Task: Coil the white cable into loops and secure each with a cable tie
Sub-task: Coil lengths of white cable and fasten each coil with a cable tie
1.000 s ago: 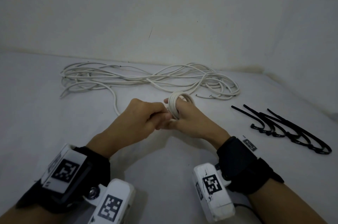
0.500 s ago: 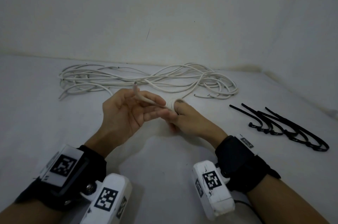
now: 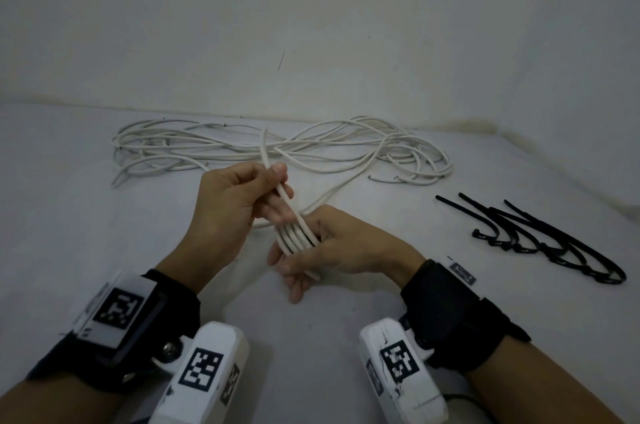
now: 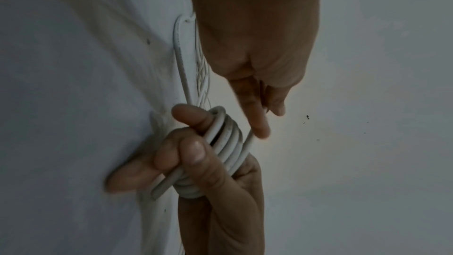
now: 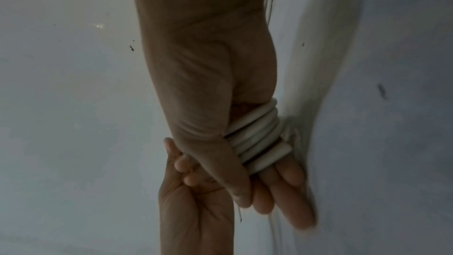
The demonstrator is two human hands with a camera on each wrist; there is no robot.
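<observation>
A long white cable point(image 3: 311, 149) lies in a loose pile at the back of the white surface. One strand runs forward from it into a small coil point(image 3: 296, 236) of several turns wound round the fingers of my right hand point(image 3: 298, 264). In the left wrist view the right thumb point(image 4: 193, 150) presses the coil point(image 4: 228, 143) beside the cable's cut end point(image 4: 161, 187). My left hand point(image 3: 277, 184) pinches the strand just above the coil, and the strand's free tip sticks up past it. The right wrist view shows the coil point(image 5: 255, 135) on the fingers.
Several black cable ties point(image 3: 540, 240) lie in a bunch on the right, apart from both hands. A white wall rises behind the cable pile, and another closes in on the far right. Bare white surface lies in front of my hands.
My left hand let go at the coil, opened, then pinched the strand and lifted it. My right hand has turned back-up and come nearer, so the coil now shows side-on.
</observation>
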